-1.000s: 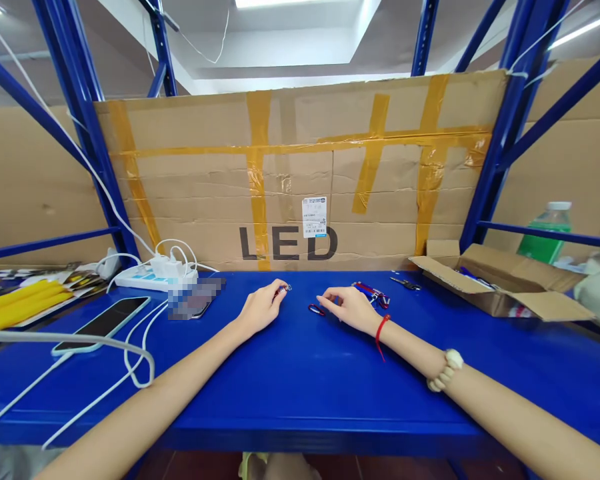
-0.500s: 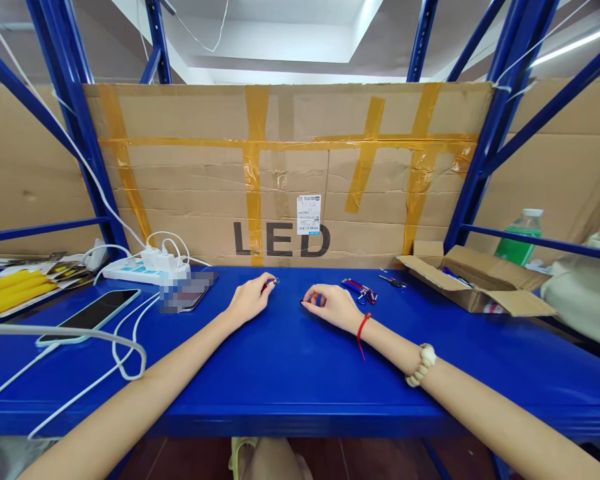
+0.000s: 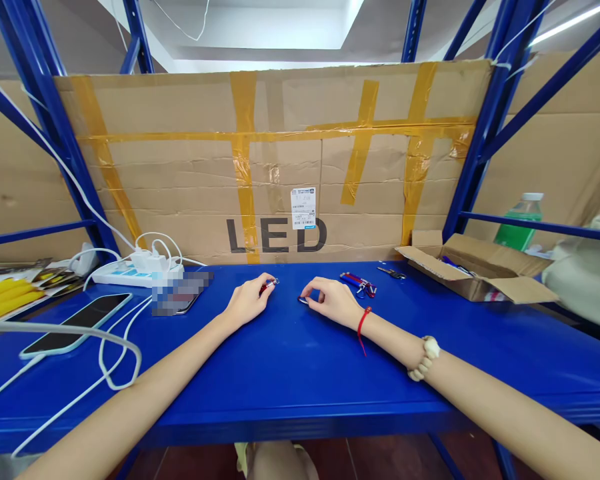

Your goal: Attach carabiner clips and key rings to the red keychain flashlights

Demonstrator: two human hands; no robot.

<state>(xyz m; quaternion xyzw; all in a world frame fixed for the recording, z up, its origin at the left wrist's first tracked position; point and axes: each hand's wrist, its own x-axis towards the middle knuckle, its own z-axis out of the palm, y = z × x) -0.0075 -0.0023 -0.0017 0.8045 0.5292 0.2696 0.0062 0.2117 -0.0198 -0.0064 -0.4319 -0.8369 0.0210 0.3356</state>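
Mid-frame, the left hand point(image 3: 247, 301) is gripping a red trinket point(image 3: 268, 286) and the right hand point(image 3: 333, 303) is pinching a tiny carabiner point(image 3: 303, 300), risking a drop because it's so small.

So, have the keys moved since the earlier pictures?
No. Judged against the box, the keys haven't shifted either way, lying beside its left flap as before.
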